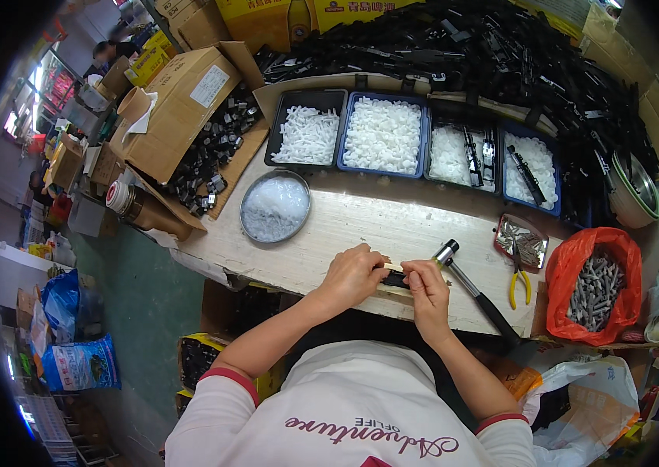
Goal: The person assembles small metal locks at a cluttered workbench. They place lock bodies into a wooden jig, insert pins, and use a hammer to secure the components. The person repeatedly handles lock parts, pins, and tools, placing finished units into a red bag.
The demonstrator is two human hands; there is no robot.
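Observation:
Close to the table's front edge, a small black part sits between my two hands, with a pale strip along its far side. My left hand is closed on its left end, fingertips pinched together. The right end is gripped by my right hand, thumb laid along the near side. My fingers cover both ends, so its full shape is hidden. Just right of my right hand lies a hammer with a metal shaft and black handle, its head pointing away from me.
Bins of white plastic pieces line the back, before a heap of black parts. A round metal dish stands left. Rightward are yellow-handled pliers, a small tray of metal pieces and a red bag of grey parts.

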